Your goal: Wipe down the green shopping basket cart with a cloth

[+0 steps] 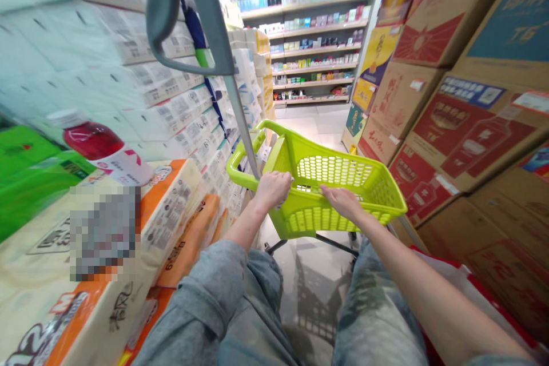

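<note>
In the head view a lime-green plastic shopping cart (326, 218) stands sideways before me, its basket wall full of small holes. My left hand (274, 189) is closed over its near rim, close to the handle end. Farther along the same rim, my right hand (342, 202) is also closed, with its fingertips partly hidden inside the basket. Just behind my left hand rises a metal pole (241, 117), topped by a grey loop handle (225, 40). Where the pole's lower end sits is hidden. Little of the basket's inside shows.
Stacked tissue packs (141, 80) line the left. A drink bottle (107, 148) lies tilted on a nearer orange-and-cream pack (43, 297), beside a pixelated item. Cardboard cartons (463, 143) rise on the right. Stocked shelves (317, 26) stand beyond a tiled aisle (319, 120).
</note>
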Available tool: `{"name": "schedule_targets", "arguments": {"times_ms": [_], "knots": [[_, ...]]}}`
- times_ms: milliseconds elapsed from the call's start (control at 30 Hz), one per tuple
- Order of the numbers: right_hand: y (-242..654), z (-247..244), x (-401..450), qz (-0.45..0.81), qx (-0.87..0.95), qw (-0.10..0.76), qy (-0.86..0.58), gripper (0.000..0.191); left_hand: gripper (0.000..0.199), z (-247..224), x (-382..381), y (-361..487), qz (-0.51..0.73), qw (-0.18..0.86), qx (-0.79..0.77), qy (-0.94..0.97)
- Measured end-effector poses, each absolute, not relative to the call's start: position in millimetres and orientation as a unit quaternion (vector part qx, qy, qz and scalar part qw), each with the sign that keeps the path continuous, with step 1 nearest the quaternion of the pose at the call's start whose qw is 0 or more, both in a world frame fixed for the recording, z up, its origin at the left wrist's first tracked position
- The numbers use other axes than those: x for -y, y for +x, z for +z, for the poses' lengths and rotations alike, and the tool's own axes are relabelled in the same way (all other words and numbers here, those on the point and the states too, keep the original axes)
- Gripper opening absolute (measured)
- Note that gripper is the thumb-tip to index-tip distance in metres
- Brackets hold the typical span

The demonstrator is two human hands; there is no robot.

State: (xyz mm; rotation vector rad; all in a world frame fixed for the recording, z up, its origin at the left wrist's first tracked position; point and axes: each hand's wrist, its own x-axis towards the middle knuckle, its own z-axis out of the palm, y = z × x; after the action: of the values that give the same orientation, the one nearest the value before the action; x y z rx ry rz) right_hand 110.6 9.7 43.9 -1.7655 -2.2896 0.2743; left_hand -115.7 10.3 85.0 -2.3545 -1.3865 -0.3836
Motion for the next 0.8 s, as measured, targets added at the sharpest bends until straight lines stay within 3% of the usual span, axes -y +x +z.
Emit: {"name": "schedule_targets", "arguments": {"times_ms": [100, 267, 467, 800], "knots": [[79.3, 50.8, -18.2, 0.135, 0.798, 0.158, -0.566, 0.074, 0.029, 86.4, -6.4, -108.0, -0.14, 0.182, 0.495, -0.838], [58.9, 47.1, -27.9, 0.126, 0.777, 0.104, -0.608, 0.08, 0.026, 84.8, 0.9, -102.2, -0.152, 0.184, 0.486, -0.841], [63.7, 44.4, -27.3, 0.124, 0.778, 0.099, -0.608, 0.078, 0.022, 66.1, 20.4, -100.4, -0.187, 0.191, 0.45, -0.852], [64.9, 45.3, -20.5, 0.102, 0.788, 0.104, -0.599, 0.076, 0.022, 40.2, 52.1, -120.1, -0.35, -0.001, 0.402, -0.846]]}}
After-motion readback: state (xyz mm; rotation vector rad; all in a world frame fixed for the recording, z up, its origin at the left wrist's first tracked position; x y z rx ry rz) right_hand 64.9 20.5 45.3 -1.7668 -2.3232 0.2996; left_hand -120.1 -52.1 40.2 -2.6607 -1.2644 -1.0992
